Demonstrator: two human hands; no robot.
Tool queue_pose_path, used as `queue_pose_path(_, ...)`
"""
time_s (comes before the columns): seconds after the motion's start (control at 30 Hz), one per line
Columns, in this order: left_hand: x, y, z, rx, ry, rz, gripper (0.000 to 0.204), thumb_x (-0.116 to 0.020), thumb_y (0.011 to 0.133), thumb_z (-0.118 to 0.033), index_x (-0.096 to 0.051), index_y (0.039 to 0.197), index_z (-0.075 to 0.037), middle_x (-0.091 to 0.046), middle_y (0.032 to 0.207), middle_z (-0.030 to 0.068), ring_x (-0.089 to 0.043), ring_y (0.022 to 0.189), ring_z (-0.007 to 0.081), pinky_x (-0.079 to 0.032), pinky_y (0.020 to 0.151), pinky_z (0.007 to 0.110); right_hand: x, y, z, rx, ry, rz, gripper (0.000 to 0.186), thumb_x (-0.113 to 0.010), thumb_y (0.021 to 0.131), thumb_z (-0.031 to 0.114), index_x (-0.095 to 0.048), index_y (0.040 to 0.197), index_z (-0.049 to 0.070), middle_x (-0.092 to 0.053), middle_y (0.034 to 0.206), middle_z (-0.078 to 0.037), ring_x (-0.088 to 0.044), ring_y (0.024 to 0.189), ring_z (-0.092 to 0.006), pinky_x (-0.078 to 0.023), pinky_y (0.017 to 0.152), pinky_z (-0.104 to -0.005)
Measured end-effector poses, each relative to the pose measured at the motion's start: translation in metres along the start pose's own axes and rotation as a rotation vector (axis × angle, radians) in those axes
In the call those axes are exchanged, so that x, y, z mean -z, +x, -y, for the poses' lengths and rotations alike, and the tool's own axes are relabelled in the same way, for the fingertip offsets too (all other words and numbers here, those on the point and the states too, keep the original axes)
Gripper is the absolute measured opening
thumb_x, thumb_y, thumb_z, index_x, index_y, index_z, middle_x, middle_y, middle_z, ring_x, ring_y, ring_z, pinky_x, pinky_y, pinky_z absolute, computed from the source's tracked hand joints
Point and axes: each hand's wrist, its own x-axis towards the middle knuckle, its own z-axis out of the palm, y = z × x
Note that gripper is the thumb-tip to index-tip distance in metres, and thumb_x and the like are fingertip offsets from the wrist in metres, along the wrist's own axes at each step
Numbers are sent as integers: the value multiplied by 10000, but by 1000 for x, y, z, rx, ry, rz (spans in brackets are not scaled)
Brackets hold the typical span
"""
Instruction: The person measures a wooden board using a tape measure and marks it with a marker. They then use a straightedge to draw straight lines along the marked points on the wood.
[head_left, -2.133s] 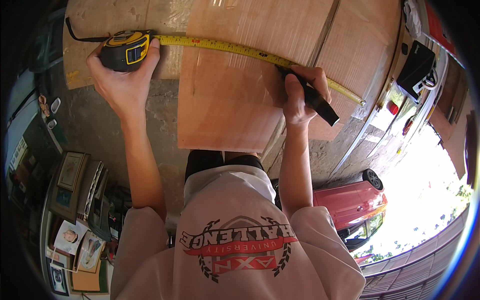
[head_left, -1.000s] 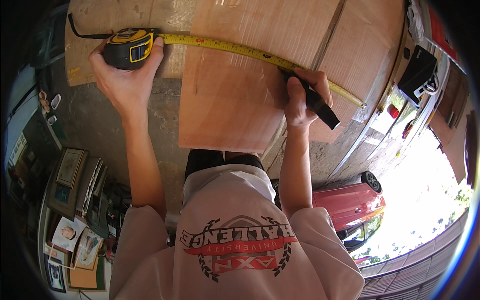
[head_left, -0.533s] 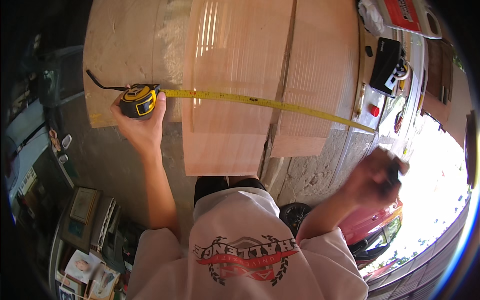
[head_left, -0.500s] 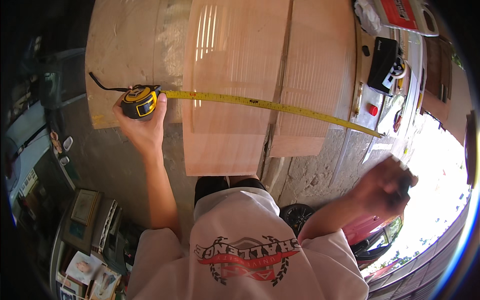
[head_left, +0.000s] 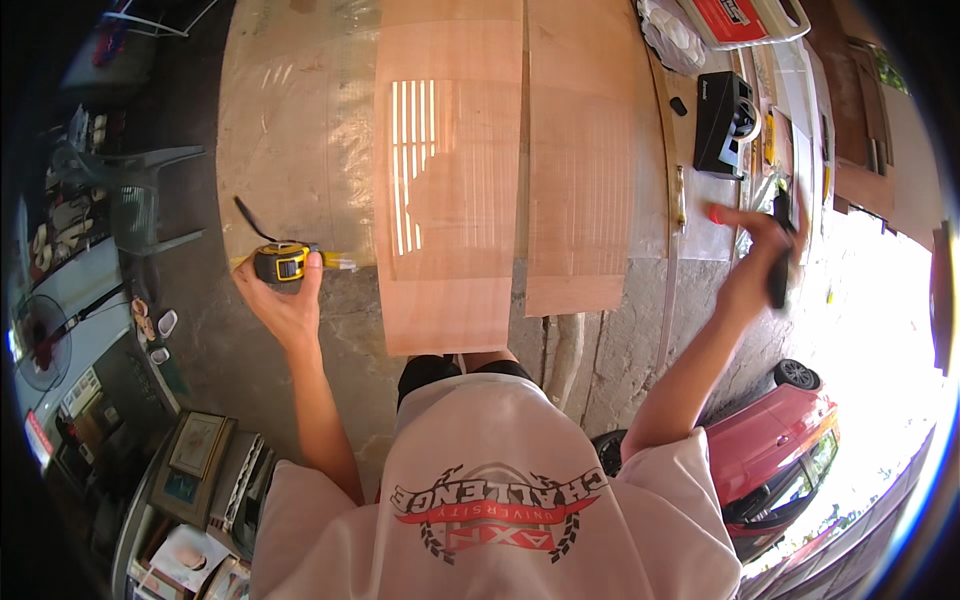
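Observation:
My left hand (head_left: pixel 285 305) is closed around a yellow-and-black tape measure (head_left: pixel 287 262) with a dark wrist strap. Only a short stretch of yellow blade shows beside the case, over the covered left side of the work surface. My right hand (head_left: pixel 755 250), a little blurred, grips a long black object (head_left: pixel 780 265) whose kind I cannot make out. One finger of that hand points left, its tip at a small red cap (head_left: pixel 715 213); whether they touch is unclear. Between my hands lie two thin wooden panels, a longer one (head_left: pixel 445 300) and a shorter one (head_left: pixel 575 285).
At the far right stand a black box (head_left: pixel 715 125) with a tape roll (head_left: pixel 746 120) by it, a yellow-handled tool (head_left: pixel 769 138) and a red-and-white container (head_left: pixel 735 25). A red car (head_left: pixel 765 435) is at the right, and a grey chair (head_left: pixel 145 205) at the left.
The long yellow blade across the panels has drawn back almost fully into its case. My right hand has moved forward to the red cap. The whole view has shifted.

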Motion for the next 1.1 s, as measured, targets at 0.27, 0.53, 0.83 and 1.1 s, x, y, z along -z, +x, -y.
queue_pose_path(0.27, -34, -129, -127, 974, -1493, 553, 472, -677, 992, -360, -572, 1317, -34, -654, 1297, 85, -600, 1247, 198, -399, 1141, 372, -182, 28, -47, 90, 85, 719, 292, -641, 986, 71, -592, 1252, 181, -738, 1041, -122, -732, 956, -335, -557, 825, -388)
queue_pose_path(0.53, -84, -174, -184, 1564, -1326, 585, 601, -663, 884, -663, -555, 1209, -169, -563, 1198, -10, -503, 1183, 135, -337, 1106, 370, -238, 11, -45, 496, -192, 755, 288, -684, 971, 231, -565, 1233, 214, -677, 986, -92, -654, 1008, -315, -542, 839, -454)
queue_pose_path(0.83, -105, -167, -189, 1505, -1387, 548, 687, -612, 885, -718, -543, 1265, -150, -548, 1215, -9, -495, 1166, 129, -330, 1091, 346, -245, 2, -52, 529, -262, 688, 336, -722, 935, 203, -559, 1229, 210, -677, 1042, -76, -642, 1008, -322, -549, 847, -460)
queue_pose_path(1.1, -107, -164, -187, 1533, -1437, 493, 685, -611, 885, -724, -556, 1257, -152, -565, 1226, -9, -518, 1144, 140, -356, 1060, 342, -260, 16, -59, 383, -130, 805, 401, -749, 917, 234, -536, 1255, 209, -674, 1081, -61, -594, 1129, -341, -508, 954, -487)
